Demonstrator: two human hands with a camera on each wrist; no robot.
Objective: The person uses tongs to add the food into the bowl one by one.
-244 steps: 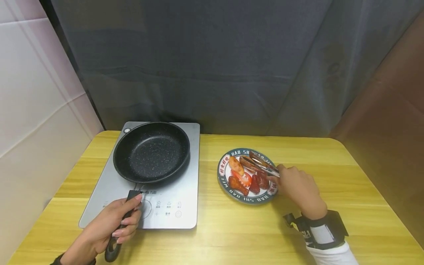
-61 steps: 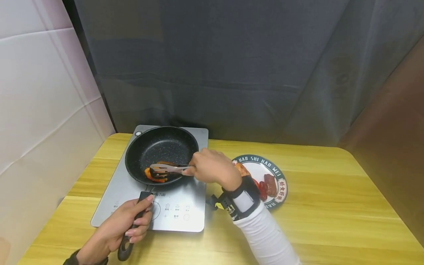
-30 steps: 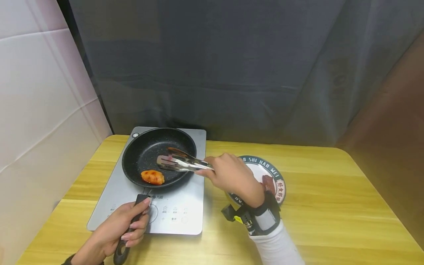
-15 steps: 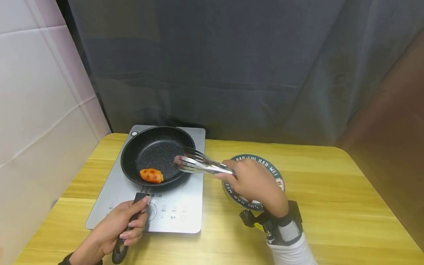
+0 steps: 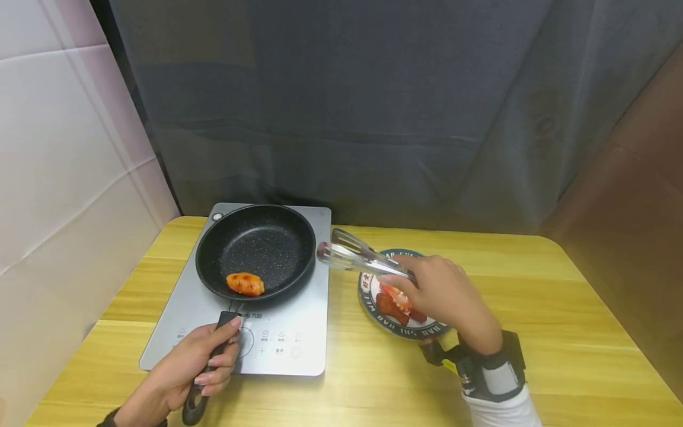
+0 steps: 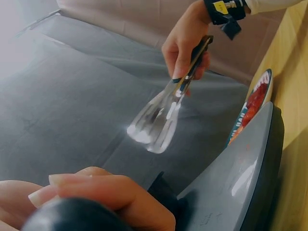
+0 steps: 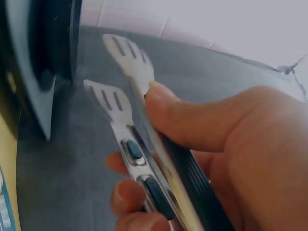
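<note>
A black frying pan (image 5: 267, 243) sits on a silver induction cooktop (image 5: 165, 338). My left hand (image 5: 194, 367) grips the pan's handle (image 5: 195, 403). In the near part of the pan lies one orange-brown chicken wing (image 5: 245, 284). My right hand (image 5: 443, 293) holds metal tongs (image 5: 363, 258), which point left between pan and plate; in the right wrist view their slotted tips stand apart with nothing between them. Below that hand is a round plate (image 5: 373, 317) with a drumstick (image 5: 392, 308) and a red-and-white slice (image 5: 397, 295); hand and tongs hide part of it.
The wooden table (image 5: 576, 332) extends right of the plate and in front of the cooktop. A dark grey curtain (image 5: 373, 118) hangs behind it. A white wall (image 5: 64, 178) borders the left side and a brown sheet (image 5: 629, 166) the right.
Since 8.1 s ago, the wing has come from the plate into the pan, released from the tongs. Lately my right hand has drawn the tongs rightward out of the pan. My left hand keeps its grip.
</note>
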